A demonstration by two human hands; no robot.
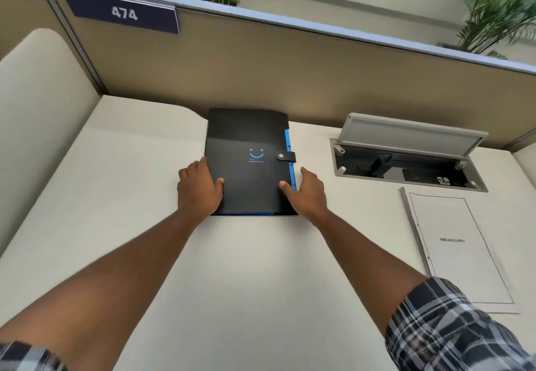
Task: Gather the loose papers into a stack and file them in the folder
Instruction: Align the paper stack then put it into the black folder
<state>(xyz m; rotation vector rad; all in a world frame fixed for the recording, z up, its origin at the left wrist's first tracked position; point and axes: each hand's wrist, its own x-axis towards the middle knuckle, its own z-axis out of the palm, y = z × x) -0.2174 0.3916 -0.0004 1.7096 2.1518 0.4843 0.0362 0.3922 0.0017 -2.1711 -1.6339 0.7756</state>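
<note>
Black folder gripped at both sides

Black folder is lain flat and snapped closed on the bench, its lower left edge clasped by the left hand, its lower right edge by the right hand; stacked papers are seen well apart at right

I see a black plastic folder with a blue smile mark lying flat on the pale desk, its snap strap fastened. My left hand grips its left edge, thumb on the cover; my right hand grips its right edge likewise. A white paper stack lies well apart to the right, below an open grey cable hatch.
</note>
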